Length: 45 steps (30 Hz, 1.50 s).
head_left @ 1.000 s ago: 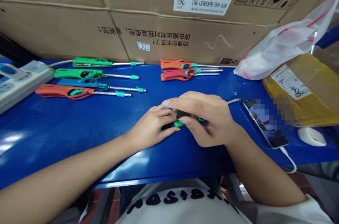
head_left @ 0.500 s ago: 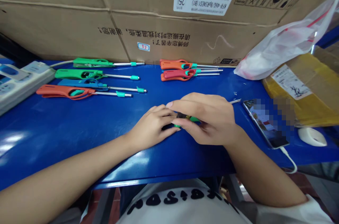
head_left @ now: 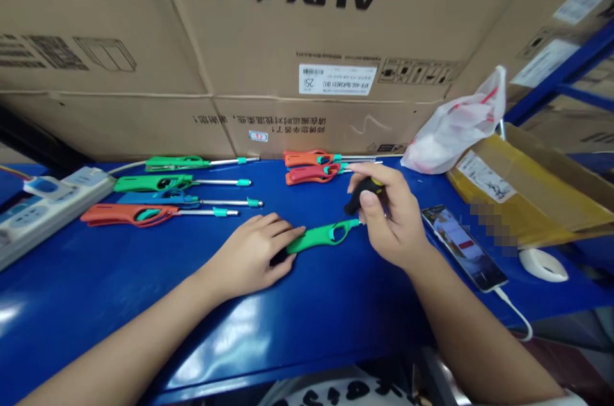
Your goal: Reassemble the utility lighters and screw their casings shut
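A green gas lighter [head_left: 317, 238] lies on the blue table in front of me. Its butt end is gripped by the fingers of my left hand [head_left: 256, 256], and its nozzle end points right, partly behind my right hand. My right hand [head_left: 394, 217] is closed around a screwdriver [head_left: 355, 200] with a black and yellow handle, held just above the lighter's front end. The screwdriver's shaft is not clearly visible. Behind my hands lie an orange lighter [head_left: 302, 158] and a red lighter [head_left: 304, 173], nozzles pointing right.
On the left rest green, blue and orange lighters [head_left: 125, 214] beside a white power strip [head_left: 52, 211]. A large cardboard box [head_left: 249, 67] walls off the back. To the right are a plastic bag [head_left: 451, 131], a yellow-taped parcel [head_left: 537, 185], a phone [head_left: 463, 249] and a white mouse [head_left: 543, 265].
My right hand has moved up and away from my left, with the screwdriver, uncovering the green lighter. The view has tilted upward, showing more of the cardboard box.
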Available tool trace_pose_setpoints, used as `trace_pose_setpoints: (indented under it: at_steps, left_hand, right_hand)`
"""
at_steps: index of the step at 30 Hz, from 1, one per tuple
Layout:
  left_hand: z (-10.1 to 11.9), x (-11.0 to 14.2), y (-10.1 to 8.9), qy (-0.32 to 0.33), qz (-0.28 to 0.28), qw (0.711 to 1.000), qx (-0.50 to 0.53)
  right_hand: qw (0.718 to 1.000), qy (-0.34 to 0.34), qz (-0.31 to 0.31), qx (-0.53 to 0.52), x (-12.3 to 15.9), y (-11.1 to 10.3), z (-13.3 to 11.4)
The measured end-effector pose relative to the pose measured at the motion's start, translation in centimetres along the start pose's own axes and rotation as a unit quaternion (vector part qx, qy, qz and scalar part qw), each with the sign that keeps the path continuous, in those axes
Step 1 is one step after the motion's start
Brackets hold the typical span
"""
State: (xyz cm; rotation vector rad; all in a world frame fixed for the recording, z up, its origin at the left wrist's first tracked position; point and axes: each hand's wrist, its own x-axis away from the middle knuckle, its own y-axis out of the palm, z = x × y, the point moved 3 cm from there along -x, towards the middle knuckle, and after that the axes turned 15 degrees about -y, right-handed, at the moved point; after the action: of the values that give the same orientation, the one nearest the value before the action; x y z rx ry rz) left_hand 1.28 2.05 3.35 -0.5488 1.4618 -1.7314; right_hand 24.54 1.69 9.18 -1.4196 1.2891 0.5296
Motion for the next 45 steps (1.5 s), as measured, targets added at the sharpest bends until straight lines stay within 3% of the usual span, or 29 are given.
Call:
trace_pose_setpoints:
  at_steps: [3,6,13,18,24,27,30,37,45]
  left_hand:
    - [0.0,0.0,-0.3,-0.018,-0.006,1.000,-0.012]
    - [0.2,-0.1,0.3,-0.033,0.005,0.999,0.010]
    - [0.8,-0.7,2.6,-0.051,0.011,0.997,0.058]
    - [-0.5,-0.7,1.6,-0.055,-0.011,0.991,0.118]
    - [-2.7,-1.3,-0.2,-0.142,0.023,0.981,0.132]
    - [-3.5,-3.1,-1.2,-0.158,0.071,0.980,0.102]
    - [-4.1,-6.3,-1.8,-0.114,0.102,0.988,0.013]
    - [-5.3,-13.2,-0.2,-0.111,0.104,0.986,-0.062]
    - [-5.1,-14.2,1.0,-0.114,0.145,0.979,-0.083]
  right_hand:
    - [0.999,0.009,0.019,0.038,0.5,-1.6,0.6]
    - [0.994,0.069,0.053,0.072,2.0,-3.2,1.6]
    - [0.983,0.124,-0.032,0.133,7.2,-3.9,3.2]
    - [0.972,0.173,-0.071,0.141,9.6,-3.7,4.0]
    - [0.959,0.237,-0.107,0.117,10.2,-3.4,3.7]
    - [0.944,0.250,-0.182,0.117,9.9,-2.9,2.9]
    - [0.940,0.222,-0.233,0.117,9.4,-2.5,2.4]
    - [0.942,0.148,-0.256,0.161,9.2,-2.3,2.8]
    - [0.921,0.170,-0.301,0.182,9.3,-2.3,3.1]
